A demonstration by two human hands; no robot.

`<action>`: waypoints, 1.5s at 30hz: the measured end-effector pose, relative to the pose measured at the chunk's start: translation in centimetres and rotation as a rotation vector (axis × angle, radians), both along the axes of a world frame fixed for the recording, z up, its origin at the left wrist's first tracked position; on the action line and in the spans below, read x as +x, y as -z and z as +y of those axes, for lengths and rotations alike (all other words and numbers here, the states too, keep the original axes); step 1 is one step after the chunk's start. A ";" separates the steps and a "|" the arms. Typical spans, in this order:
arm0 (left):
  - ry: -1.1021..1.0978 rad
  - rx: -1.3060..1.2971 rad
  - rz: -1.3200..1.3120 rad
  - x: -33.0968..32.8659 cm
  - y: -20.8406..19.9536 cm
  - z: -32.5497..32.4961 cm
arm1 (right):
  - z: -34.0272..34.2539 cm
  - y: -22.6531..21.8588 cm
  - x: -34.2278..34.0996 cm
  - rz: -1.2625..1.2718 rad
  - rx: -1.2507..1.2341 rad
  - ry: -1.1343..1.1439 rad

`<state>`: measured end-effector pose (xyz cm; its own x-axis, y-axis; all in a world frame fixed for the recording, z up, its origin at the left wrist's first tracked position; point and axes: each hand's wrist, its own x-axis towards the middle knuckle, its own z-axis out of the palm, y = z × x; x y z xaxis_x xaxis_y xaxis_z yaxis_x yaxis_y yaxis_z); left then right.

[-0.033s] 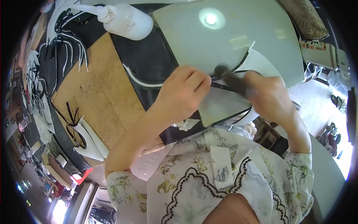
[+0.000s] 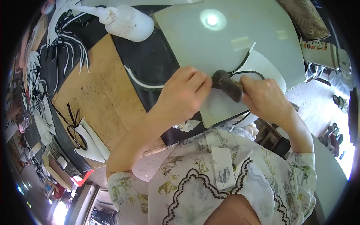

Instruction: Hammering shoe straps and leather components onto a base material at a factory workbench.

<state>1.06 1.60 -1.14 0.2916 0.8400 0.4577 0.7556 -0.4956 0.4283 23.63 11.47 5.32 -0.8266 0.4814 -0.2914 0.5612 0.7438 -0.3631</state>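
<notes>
My right hand (image 2: 268, 95) grips a dark hammer (image 2: 229, 87) by its handle. The hammer head lies over a thin black strip just right of my left fingertips; the contact is hidden beneath it. My left hand (image 2: 185, 92) is closed with its fingers bent, pinching a narrow strap (image 2: 146, 85), black and white, whose white end curves out to the left. Under the hammer and right hand spreads a white cut piece with black edging (image 2: 260, 62), partly covered. It rests on a pale green smooth slab (image 2: 187, 33).
A white squeeze bottle (image 2: 131, 24) with a long nozzle lies at the upper left. Left of me is a brown board (image 2: 97, 82) with a white piece with black straps (image 2: 90, 140). Several black and white strips (image 2: 69, 45) hang beyond it. A patterned cushion (image 2: 307, 18) sits far right.
The hammer, blurred and tilted before, has swung round and its head now sits lower, close by my left fingertips. My right hand has shifted slightly; my left hand stays in place.
</notes>
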 end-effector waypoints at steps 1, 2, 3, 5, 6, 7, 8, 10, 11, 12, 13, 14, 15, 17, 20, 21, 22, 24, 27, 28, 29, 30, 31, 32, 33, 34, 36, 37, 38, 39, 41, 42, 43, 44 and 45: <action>-0.010 0.003 -0.001 0.0 0.2 -0.1 | 0.2 -0.5 -0.2 -0.001 0.003 -0.010; -0.020 0.008 -0.001 0.0 0.5 -0.4 | 0.2 -1.3 -0.6 0.078 0.036 0.015; -0.030 0.011 0.000 0.0 0.6 -0.5 | 0.3 -1.7 -0.8 0.157 0.067 0.041; -0.024 0.009 -0.005 0.1 0.3 -0.3 | 0.0 -1.3 -0.9 0.056 0.056 0.029; -0.018 0.006 -0.008 0.2 0.1 -0.4 | -0.2 -0.9 -0.8 -0.043 0.045 0.018; -0.007 0.015 -0.009 0.2 -0.1 -0.5 | -0.2 -0.4 -0.5 -0.044 0.053 0.029; -0.027 -0.005 -0.018 0.3 0.0 -0.4 | 0.4 0.4 0.1 0.064 0.020 0.066; -0.046 -0.022 -0.025 0.4 0.2 -0.3 | 1.5 0.3 1.1 0.185 -0.064 0.203; -0.073 -0.023 -0.054 0.4 0.3 -0.4 | 1.9 0.4 1.5 0.188 -0.062 0.203; -0.099 -0.024 -0.082 0.5 0.3 -0.4 | 2.5 0.8 2.1 0.267 0.052 0.350; -0.088 -0.024 -0.078 0.6 0.2 -0.4 | 2.9 1.2 2.7 0.343 0.168 0.506; -0.107 -0.051 -0.099 0.7 0.1 -0.3 | 3.3 1.5 3.6 0.358 0.204 0.479; -0.125 -0.079 -0.118 0.8 0.0 -0.3 | 3.2 1.4 4.0 0.363 0.205 0.491; -0.160 -0.105 -0.156 1.2 -0.1 -0.2 | 3.3 1.0 4.5 0.178 0.125 0.473; -0.206 -0.185 -0.181 1.6 -0.9 0.2 | 4.0 0.9 4.1 0.194 -0.022 0.518; -0.218 -0.236 -0.170 1.7 -1.2 0.5 | 4.5 1.1 4.3 0.214 -0.127 0.514; -0.210 -0.234 -0.162 1.8 -1.3 0.6 | 4.7 1.5 4.6 0.221 -0.125 0.522; -0.244 -0.275 -0.054 2.1 -1.5 0.8 | 5.1 2.4 5.3 0.418 0.066 0.454; -0.234 -0.281 -0.029 2.4 -1.7 1.1 | 5.4 2.6 6.2 0.413 0.023 0.526; -0.231 -0.282 -0.026 2.8 -2.0 1.3 | 5.3 2.5 6.1 0.415 0.021 0.529; -0.213 -0.273 -0.078 3.3 -2.2 1.6 | 5.1 2.4 5.9 0.430 0.033 0.543; -0.195 -0.265 -0.131 3.6 -2.3 1.8 | 4.9 2.3 5.7 0.445 0.045 0.556; -0.197 -0.264 -0.129 3.7 -1.9 1.8 | 4.6 2.1 5.5 0.448 0.044 0.555; -0.204 -0.273 -0.180 3.7 -1.4 1.8 | 4.1 1.6 5.3 0.458 0.065 0.551; -0.210 -0.283 -0.232 3.6 -1.0 1.9 | 3.8 1.1 5.1 0.467 0.085 0.547; -0.212 -0.289 -0.235 3.6 -1.0 1.8 | 3.4 0.6 4.8 0.462 0.080 0.546; -0.186 -0.228 -0.205 3.4 -0.8 1.8 | 2.9 -0.2 4.1 0.497 0.196 0.456; -0.186 -0.234 -0.213 3.3 -0.8 1.9 | 2.8 -0.3 3.9 0.488 0.193 0.456; -0.141 -0.213 -0.180 3.1 -0.9 2.0 | 2.8 -0.4 3.7 0.498 0.238 0.406; -0.097 -0.192 -0.148 3.0 -0.9 2.0 | 2.8 -0.5 3.6 0.508 0.283 0.354; -0.065 -0.170 -0.108 3.0 -0.9 2.1 | 3.2 -0.3 3.4 0.502 0.316 0.373; -0.032 -0.151 -0.068 3.0 -0.9 2.2 | 3.4 -0.2 3.4 0.495 0.345 0.393; -0.033 -0.150 -0.066 2.7 -0.8 2.2 | 3.1 -0.1 3.4 0.498 0.346 0.392; -0.024 -0.182 -0.129 2.3 -0.6 2.3 | 2.6 -0.2 3.5 0.450 0.122 0.448; -0.015 -0.215 -0.193 2.0 -0.5 2.3 | 2.1 -0.2 3.5 0.398 -0.103 0.498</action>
<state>3.11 3.92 -0.67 0.2031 0.9272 0.3146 0.6569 -0.3673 0.6585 27.15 13.56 5.49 -0.5658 0.8212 -0.0738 0.6378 0.3792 -0.6704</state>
